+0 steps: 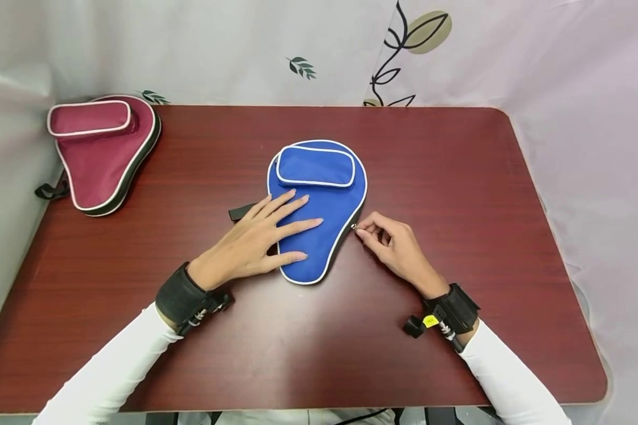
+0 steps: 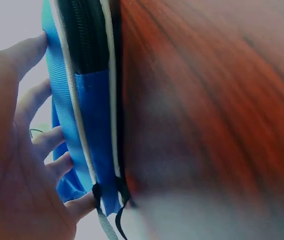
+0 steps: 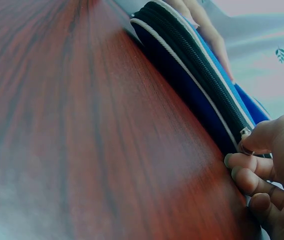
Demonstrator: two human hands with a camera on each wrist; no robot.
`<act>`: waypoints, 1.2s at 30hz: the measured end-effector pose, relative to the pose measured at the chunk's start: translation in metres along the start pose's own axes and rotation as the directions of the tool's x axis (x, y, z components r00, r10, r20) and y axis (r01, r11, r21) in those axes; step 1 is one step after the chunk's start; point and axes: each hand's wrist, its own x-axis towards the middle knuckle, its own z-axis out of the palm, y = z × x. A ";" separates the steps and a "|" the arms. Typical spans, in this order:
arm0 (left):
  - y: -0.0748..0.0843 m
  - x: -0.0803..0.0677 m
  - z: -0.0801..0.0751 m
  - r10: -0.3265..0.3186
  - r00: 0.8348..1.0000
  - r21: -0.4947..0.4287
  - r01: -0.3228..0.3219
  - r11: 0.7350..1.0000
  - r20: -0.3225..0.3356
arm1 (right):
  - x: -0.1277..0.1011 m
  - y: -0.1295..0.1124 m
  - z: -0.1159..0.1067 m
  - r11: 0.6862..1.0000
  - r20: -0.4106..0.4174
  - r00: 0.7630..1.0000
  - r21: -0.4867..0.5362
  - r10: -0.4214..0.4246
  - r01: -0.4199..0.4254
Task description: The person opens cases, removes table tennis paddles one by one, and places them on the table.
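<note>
Nearest, the right hand point(image 1: 399, 251) is seen pinching the zipper pull point(image 1: 354, 226) at the right edge of the blue paddle case point(image 1: 319, 218). The left hand point(image 1: 250, 242) is laid flat, fingers spread, on the case mid-table, narrow end toward the person. Far left, a maroon case point(image 1: 103, 150) is noted.

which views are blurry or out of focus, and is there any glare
Head view: sharp, evenly lit, soft sheen on the table, edges bowed by the lens. Left wrist view: left hand and near tabletop blurred, blue paddle case clearer. Right wrist view: near wood smeared, zipper sharp.
</note>
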 end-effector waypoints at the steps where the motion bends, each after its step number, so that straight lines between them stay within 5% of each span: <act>1: -0.001 0.000 0.001 -0.005 1.000 0.003 0.005 1.000 0.005 | -0.001 0.001 0.001 1.000 -0.002 1.000 0.002 0.001 -0.001; 36: -0.004 0.012 0.010 -0.119 0.993 0.086 0.117 0.989 0.013 | -0.003 -0.001 0.001 1.000 0.025 1.000 -0.003 -0.013 0.013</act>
